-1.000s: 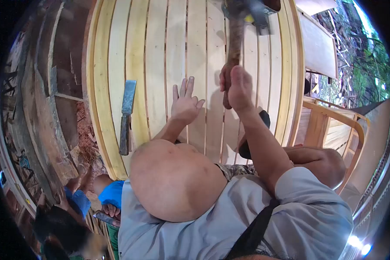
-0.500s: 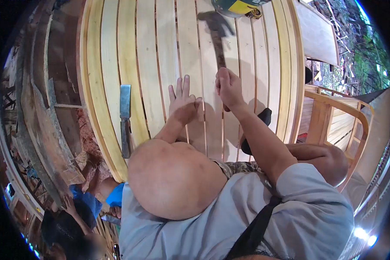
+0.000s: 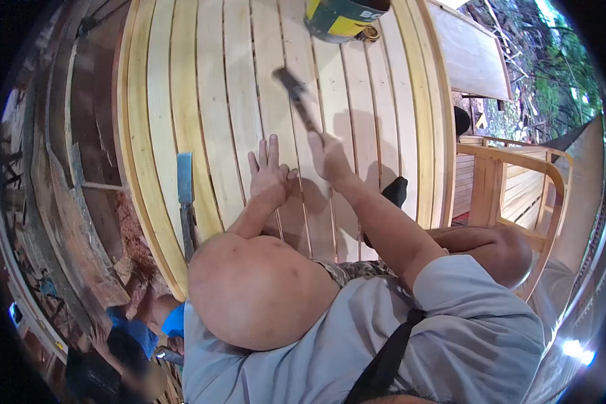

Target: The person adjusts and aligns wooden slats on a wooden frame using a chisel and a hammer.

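My right hand (image 3: 331, 159) is wrapped round the handle of a claw hammer (image 3: 306, 116). The hammer's head is raised above the pale wooden slats (image 3: 212, 87), a little blurred. Resting on the slats to the left of it is my left hand (image 3: 268, 182). Two or three of its fingers stretch forward, while thumb and forefinger come together in a pinch; whatever may be between them is too small to make out. Further left, a chisel (image 3: 186, 185) with a wide flat blade lies along the slats, its lower end by my knee.
A green and yellow bucket (image 3: 333, 23) stands at the far end, a tape measure (image 3: 368, 34) beside it. Another person (image 3: 104, 363) is at the lower left. To the right is a curved wooden frame (image 3: 552, 174); rough boards (image 3: 81, 222) lie left.
The hammer has swung leftward and its head looks nearer to my left hand. My left hand keeps its pose. The view has shifted slightly, showing more of the bucket.
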Demonstrator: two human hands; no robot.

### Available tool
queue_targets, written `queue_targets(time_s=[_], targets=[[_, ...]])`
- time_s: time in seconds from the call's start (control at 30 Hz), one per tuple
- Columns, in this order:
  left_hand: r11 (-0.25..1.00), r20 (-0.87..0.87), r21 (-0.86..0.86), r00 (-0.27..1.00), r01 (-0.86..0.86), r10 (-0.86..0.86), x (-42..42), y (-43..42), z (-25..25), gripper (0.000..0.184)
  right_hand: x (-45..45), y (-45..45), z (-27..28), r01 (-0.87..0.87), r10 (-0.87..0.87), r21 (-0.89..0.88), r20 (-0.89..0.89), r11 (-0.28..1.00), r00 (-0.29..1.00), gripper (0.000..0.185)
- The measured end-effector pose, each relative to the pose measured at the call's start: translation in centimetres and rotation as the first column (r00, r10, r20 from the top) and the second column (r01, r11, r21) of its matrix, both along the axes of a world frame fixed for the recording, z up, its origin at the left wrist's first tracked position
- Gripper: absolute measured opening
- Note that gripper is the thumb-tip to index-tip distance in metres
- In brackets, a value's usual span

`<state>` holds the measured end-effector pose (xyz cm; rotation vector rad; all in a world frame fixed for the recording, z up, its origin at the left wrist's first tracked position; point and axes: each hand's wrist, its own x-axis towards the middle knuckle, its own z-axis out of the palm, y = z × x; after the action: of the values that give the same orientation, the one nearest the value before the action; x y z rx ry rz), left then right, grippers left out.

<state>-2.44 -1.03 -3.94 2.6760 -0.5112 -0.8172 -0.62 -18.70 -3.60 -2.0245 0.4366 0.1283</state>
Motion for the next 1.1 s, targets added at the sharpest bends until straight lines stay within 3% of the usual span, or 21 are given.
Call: queue_targets(time_s=[0.07,0.1,0.2,0.23,0.27,0.3,0.37,0.4,0.43,0.47,0.53,0.57,0.6,0.63,0.7,0.77,0.83,0.9,0.97,1.03,1.1], targets=[[0.999,0.056,-0.04,0.998,0.02,-0.018,0.1,-0.4,-0.2,0.047,1.4,-1.0,0.4,-0.181,0.134,-0.16,-0.265,0.97,0.955,0.057],[0.996,0.072,-0.069,0.996,0.062,-0.057,0.2,-0.6,0.3,0.048,1.4,-1.1,0.8,-0.157,0.11,-0.169,-0.256,0.973,0.96,0.057],[0.963,0.13,-0.192,0.977,0.192,-0.168,-0.1,-1.0,-0.4,0.053,1.0,-1.2,2.4,0.035,-0.027,0.023,-0.264,0.999,0.964,0.057],[0.924,0.179,-0.274,0.958,0.267,-0.224,-0.7,-1.0,-0.9,0.056,0.9,-1.3,4.2,0.105,-0.082,0.115,-0.193,0.988,0.978,0.057],[0.919,0.115,-0.258,0.954,0.298,-0.277,-0.8,-1.3,-0.5,0.059,1.0,-1.2,6.1,0.17,-0.145,0.211,-0.131,0.963,0.981,0.057],[0.917,0.097,-0.261,0.954,0.301,-0.285,-0.7,-1.3,-0.1,0.059,1.1,-1.1,8.2,0.182,-0.152,0.211,-0.149,0.961,0.977,0.057],[0.934,0.019,-0.215,0.958,0.284,-0.287,-0.8,-1.6,0.1,0.057,1.3,-1.1,12.0,0.071,-0.153,0.399,0.177,0.914,0.972,0.057],[0.935,0.023,-0.224,0.961,0.274,-0.276,-0.9,-1.7,-0.1,0.055,1.2,-1.4,12.7,0.09,-0.165,0.395,0.161,0.914,0.973,0.057],[0.933,0.003,-0.227,0.958,0.279,-0.286,-1.1,-2.0,-0.3,0.055,1.1,-1.6,13.1,-0.02,-0.128,0.437,0.307,0.899,0.943,0.056],[0.939,-0.017,-0.204,0.958,0.278,-0.287,-0.9,-2.1,-0.4,0.053,1.1,-1.8,13.1,-0.139,-0.097,0.461,0.453,0.877,0.886,0.055],[0.945,-0.045,-0.171,0.956,0.277,-0.289,-0.5,-2.0,-0.3,0.05,-0.1,-2.3,9.2,-0.124,-0.114,0.504,0.416,0.854,0.902,0.055],[0.94,-0.069,-0.134,0.943,0.315,-0.326,-0.3,-2.0,-0.1,0.058,-0.9,-2.8,6.4,-0.122,-0.122,0.538,0.396,0.834,0.91,0.055],[0.931,-0.087,-0.098,0.929,0.352,-0.36,0.0,-2.1,0.1,0.067,-1.5,-3.6,2.7,-0.071,-0.021,0.251,0.348,0.965,0.937,0.054],[0.93,-0.079,-0.092,0.929,0.356,-0.363,0.0,-2.2,0.2,0.067,-2.0,-3.9,-0.2,0.041,-0.051,0.067,0.166,0.997,0.985,0.051],[0.928,-0.074,-0.031,0.925,0.372,-0.373,-0.2,-2.4,0.2,0.066,-0.3,-4.6,-0.2,0.14,-0.151,-0.072,-0.189,0.988,0.97,0.053],[0.932,-0.09,-0.035,0.927,0.362,-0.363,-0.3,-2.3,-0.4,0.066,0.7,-5.4,-0.2,0.171,-0.171,-0.005,-0.13,0.985,0.977,0.053],[0.946,-0.095,-0.084,0.942,0.315,-0.322,-0.4,-2.4,-0.1,0.041,0.2,-5.6,0.9,0.197,-0.192,0.051,-0.098,0.979,0.977,0.052],[0.946,-0.112,-0.074,0.94,0.314,-0.321,0.0,-2.5,0.6,0.04,-0.1,-5.4,2.7,0.089,-0.124,0.259,0.123,0.962,0.985,0.055],[0.946,-0.115,-0.059,0.939,0.318,-0.323,0.0,-2.6,1.0,0.039,-1.0,-5.2,1.5,0.063,-0.112,0.284,0.159,0.957,0.981,0.057],[0.938,-0.113,-0.028,0.931,0.346,-0.347,-0.1,-2.6,1.0,0.04,-1.1,-4.8,0.9,0.052,-0.061,-0.102,-0.089,0.993,0.994,0.061],[0.929,-0.074,-0.041,0.926,0.367,-0.369,-0.2,-2.5,0.6,0.051,-0.4,-4.9,1.4,0.065,-0.082,-0.111,-0.16,0.992,0.984,0.063]])
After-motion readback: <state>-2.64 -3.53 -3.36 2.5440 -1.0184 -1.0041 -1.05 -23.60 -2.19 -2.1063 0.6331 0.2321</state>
